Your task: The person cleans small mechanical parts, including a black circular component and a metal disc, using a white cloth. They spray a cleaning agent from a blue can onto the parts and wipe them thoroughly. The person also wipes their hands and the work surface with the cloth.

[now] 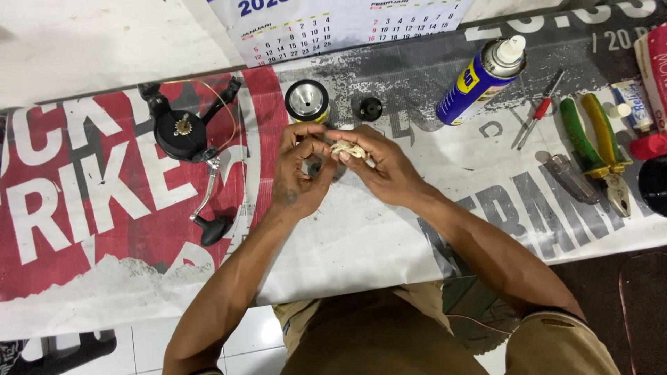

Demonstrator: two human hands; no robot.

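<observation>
My left hand [297, 173] and my right hand [379, 167] meet above a printed banner [104, 208] spread on the floor. Between the fingertips of both hands is a small crumpled pale cloth or tissue [347, 148], and a small dark part [316, 169] sits just under my left fingers; whether the hand holds that part is unclear. A fishing reel spool [306, 101] with a silver top stands just beyond my hands. A small black knob [369, 108] lies next to it. The black reel body with handle [187, 139] lies to the left.
A blue and yellow spray can [481, 80] lies at the upper right. A red-handled screwdriver [536, 111], green and yellow pliers [597, 142], a clear-handled tool [571, 177] and a small tube [632, 101] lie at the right. A calendar sheet [333, 24] lies at the top.
</observation>
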